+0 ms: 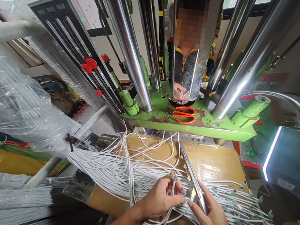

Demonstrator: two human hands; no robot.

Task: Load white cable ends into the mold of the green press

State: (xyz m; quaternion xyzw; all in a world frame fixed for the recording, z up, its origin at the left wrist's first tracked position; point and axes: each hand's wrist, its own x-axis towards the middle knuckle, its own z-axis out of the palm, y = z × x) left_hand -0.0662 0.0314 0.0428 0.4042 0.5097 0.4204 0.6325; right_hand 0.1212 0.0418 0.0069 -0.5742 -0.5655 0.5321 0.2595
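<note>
— What have we got in our hands here?

— Our left hand (159,198) is pinched shut on a few white cables (120,167), fingers and thumb together around their ends near the middle of the table (215,165). Our right hand (209,216) lies just to the right of it, fingers extended and resting on the near end of a long metal strip (190,175); we cannot tell whether it actually clamps the strip or only presses on it.

— And where do the cables run?

— They fan out from a plastic-wrapped bundle (15,106) on the left, cross the brown table top, and loop under our left hand. To the right, a heap of cable ends with small green-tipped connectors (239,209) lies near our right hand.

— How does the strip sit?

— It slants from the far middle of the table toward us, its near end under our right fingertips, crossing over the white cables.

— What stands beyond?

— A green machine base (220,127) with shiny steel columns (131,43) rising from it. Orange scissors (184,115) lie on that base, far from our hands. A dark slotted rack (73,43) with red clips leans at the far left, and a flexible metal lamp arm (286,103) curves in at the right.
</note>
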